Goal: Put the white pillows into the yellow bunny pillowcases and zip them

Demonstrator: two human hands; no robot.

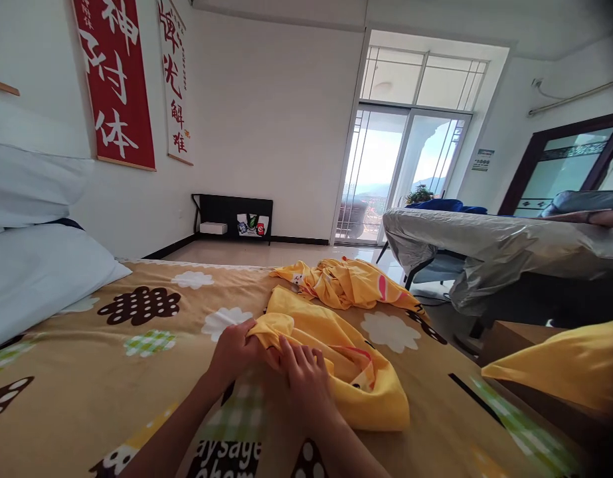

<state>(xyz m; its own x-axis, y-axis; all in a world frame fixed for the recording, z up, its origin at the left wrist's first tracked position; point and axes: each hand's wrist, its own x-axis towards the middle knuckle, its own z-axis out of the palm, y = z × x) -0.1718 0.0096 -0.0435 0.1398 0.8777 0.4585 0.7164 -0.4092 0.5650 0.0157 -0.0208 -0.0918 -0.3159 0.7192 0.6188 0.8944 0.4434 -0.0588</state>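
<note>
Yellow cloth in both hands, on patterned bedspread

We see red scroll with white characters on left wall, white scroll with red characters beside it. White pillows stacked at left. Beyond, we note low black stand, white box at it. Glass sliding door at back, green plant near it. Right: silvery sheeting, draped; dark-framed glass behind.
</note>
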